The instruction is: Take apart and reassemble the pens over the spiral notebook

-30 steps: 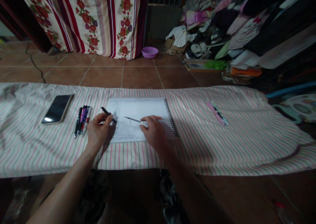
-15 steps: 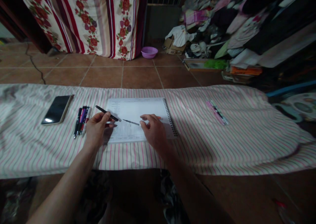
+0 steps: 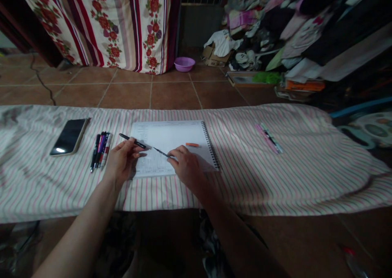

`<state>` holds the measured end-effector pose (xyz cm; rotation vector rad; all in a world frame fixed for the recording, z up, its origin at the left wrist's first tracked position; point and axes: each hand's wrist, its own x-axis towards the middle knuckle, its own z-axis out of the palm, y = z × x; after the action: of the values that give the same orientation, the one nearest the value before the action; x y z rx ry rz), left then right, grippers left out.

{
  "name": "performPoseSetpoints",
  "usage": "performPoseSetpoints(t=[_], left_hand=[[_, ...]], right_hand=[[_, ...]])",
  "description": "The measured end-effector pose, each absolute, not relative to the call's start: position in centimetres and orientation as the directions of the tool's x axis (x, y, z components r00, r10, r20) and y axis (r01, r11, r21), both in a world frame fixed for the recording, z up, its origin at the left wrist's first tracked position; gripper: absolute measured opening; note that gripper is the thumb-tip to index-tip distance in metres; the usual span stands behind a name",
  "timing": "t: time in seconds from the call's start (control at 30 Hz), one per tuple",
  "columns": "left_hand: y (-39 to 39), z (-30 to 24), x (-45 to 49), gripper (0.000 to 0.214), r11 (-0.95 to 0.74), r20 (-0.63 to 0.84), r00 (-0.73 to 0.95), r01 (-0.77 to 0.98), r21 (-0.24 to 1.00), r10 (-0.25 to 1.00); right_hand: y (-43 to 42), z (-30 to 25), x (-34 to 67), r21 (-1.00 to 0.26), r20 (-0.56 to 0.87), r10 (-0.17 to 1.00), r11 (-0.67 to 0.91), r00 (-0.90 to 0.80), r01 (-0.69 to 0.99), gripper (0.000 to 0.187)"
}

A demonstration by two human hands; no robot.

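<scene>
A spiral notebook [image 3: 171, 137] lies open on a striped cloth [image 3: 275, 176]. My left hand [image 3: 121, 163] is at its left edge, fingers pinched round a black pen barrel [image 3: 132, 141] that points up and left. My right hand [image 3: 185, 167] rests on the page, pinching a thin dark pen refill [image 3: 161, 152] whose tip points toward the barrel. A small orange piece [image 3: 192, 145] lies bare on the page just beyond my right hand.
Several pens [image 3: 100, 149] lie left of the notebook, with a dark phone [image 3: 67, 136] further left. Another pink pen [image 3: 269, 138] lies on the cloth at the right. Beyond are tiled floor, a purple bowl [image 3: 184, 64], a floral curtain and piled clothes.
My right hand has drawn back and left with the refill, uncovering the orange piece. The left hand has turned the pen barrel flatter and brought it nearer the refill's tip.
</scene>
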<state>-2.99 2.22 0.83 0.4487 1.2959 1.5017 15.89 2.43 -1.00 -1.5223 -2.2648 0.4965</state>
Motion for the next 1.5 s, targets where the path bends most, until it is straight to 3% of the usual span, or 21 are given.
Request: performPoseSetpoints(t=[0.23, 0.53, 0.73, 0.93, 1.27, 1.5], left_hand=[[2.4, 2.1, -3.2, 0.020, 0.204, -0.482, -0.227, -0.697, 0.687, 0.847], [2.0, 2.7, -2.9, 0.020, 0.188, -0.340, -0.049, -0.754, 0.629, 0.939], [1.9, 2.7, -2.2, 0.007, 0.172, -0.287, -0.076, -0.648, 0.742, 0.955], [1.9, 2.1, -1.7, 0.016, 0.112, -0.176, -0.077, -0.515, 0.850, 0.981], [2.1, 2.0, -1.1, 0.019, 0.166, -0.261, -0.127, -0.497, 0.852, 0.957], [2.0, 1.6, -1.2, 0.026, 0.074, -0.136, -0.274, -0.224, 0.972, 0.952]], right_hand=[[2.4, -0.6, 15.6, -0.440, 0.079, 0.938, 0.336, -0.337, 0.833, 0.013], [3.2, -0.4, 15.3, -0.442, 0.184, 0.961, 0.269, -0.208, 0.856, 0.012], [3.6, -0.6, 15.3, -0.369, 0.186, 0.968, 0.229, -0.170, 0.901, 0.010], [3.5, -0.5, 15.5, -0.344, 0.162, 0.969, 0.233, -0.187, 0.910, 0.013], [3.2, -0.8, 15.7, -0.326, 0.146, 0.967, 0.245, -0.207, 0.913, 0.018], [3.1, -0.9, 15.7, -0.320, 0.164, 0.963, 0.256, -0.212, 0.912, 0.019]])
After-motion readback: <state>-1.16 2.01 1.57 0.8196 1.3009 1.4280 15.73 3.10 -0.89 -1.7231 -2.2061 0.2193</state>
